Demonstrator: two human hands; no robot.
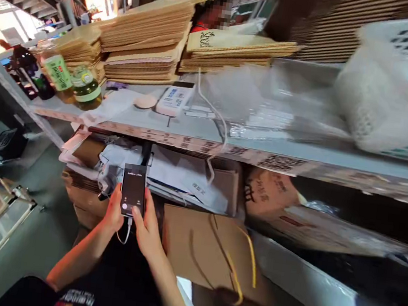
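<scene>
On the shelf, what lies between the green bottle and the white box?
In the head view, a small round tan disc lies between the green bottle and white box.

A single head-worn camera looks forward and steeply down, tilted so that the shelf edge (249,151) runs slanting across the middle of the frame. The wearer's forearms enter from the bottom centre, close to the lens. The upper half takes in stacked cardboard (147,40) further off; the right side is blurred.

A packing warehouse: flattened cardboard stacks (148,35) crowd a barcode-labelled metal shelf (205,140), with paper bags (210,249) below.
</scene>
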